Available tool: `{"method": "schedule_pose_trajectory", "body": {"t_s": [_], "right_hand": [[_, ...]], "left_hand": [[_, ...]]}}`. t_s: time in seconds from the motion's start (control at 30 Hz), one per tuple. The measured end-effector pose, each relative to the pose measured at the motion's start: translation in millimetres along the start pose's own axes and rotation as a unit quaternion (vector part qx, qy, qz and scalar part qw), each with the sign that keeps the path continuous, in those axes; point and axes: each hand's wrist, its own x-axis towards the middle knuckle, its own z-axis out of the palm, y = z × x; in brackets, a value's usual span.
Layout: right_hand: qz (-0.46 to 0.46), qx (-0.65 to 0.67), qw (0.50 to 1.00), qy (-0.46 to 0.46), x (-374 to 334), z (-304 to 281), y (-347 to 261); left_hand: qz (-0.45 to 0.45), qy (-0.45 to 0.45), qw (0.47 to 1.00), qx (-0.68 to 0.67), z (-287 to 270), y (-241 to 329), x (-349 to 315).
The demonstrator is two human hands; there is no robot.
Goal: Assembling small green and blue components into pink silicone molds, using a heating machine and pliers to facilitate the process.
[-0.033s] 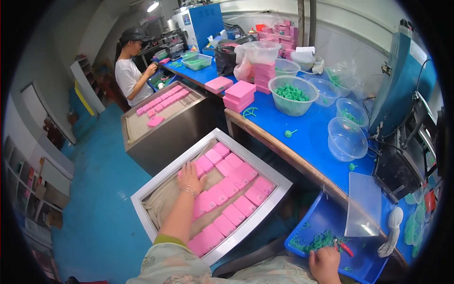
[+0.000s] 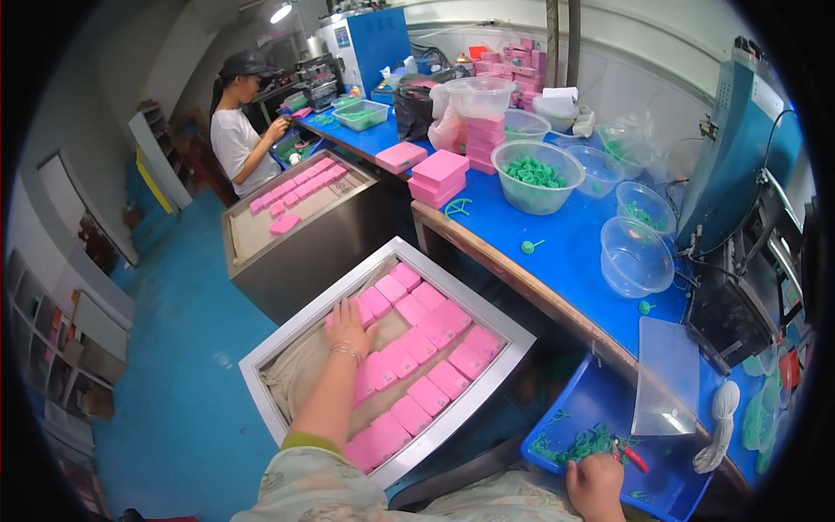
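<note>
Two bare hands. Left hand [image 2: 350,324]: palm down, fingers extended and slightly parted, laid over the left end of the far row of blocks [image 2: 427,395]; bangles [image 2: 346,350] at the wrist. Right hand [image 2: 597,485]: fingers curled inward, at the near edge of the tub [image 2: 578,402], just beside the pliers [image 2: 637,459]. Grip uncertain: the hands cover whatever lies beneath, so whether either holds anything cannot be told.

Blocks: pink, in slanting rows, inside the silver-rimmed box [image 2: 520,340]. Cloth [image 2: 296,376]: beige, bunched, at the box's left. Tub: blue, right of the box; contains green pieces [image 2: 593,441] and the red-handled pliers.

Bench [image 2: 557,278]: blue-topped, beyond. Upon it: bowls [image 2: 637,257], several, one heaped with green pieces; stacked pink slabs [image 2: 437,178]; cord [image 2: 724,409], white. Sheet [image 2: 668,374]: clear, at the bench's near edge.

Second box [image 2: 304,271]: farther off, bearing further pink blocks. Co-worker [image 2: 239,143]: behind it, white top, dark cap.
</note>
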Motion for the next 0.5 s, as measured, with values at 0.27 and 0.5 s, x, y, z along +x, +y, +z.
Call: {"method": "schedule_pose_trajectory", "body": {"t_s": [0.27,0.5], "right_hand": [[0.026,0.005,0.999,-0.019,2.0,-4.2,-4.6],[0.036,0.016,0.999,-0.026,0.9,-7.7,-4.0]], "left_hand": [[-0.074,-0.077,0.994,0.036,-7.2,41.8,-15.6],[-0.07,0.009,0.997,-0.024,-0.1,47.9,-28.8]]}}
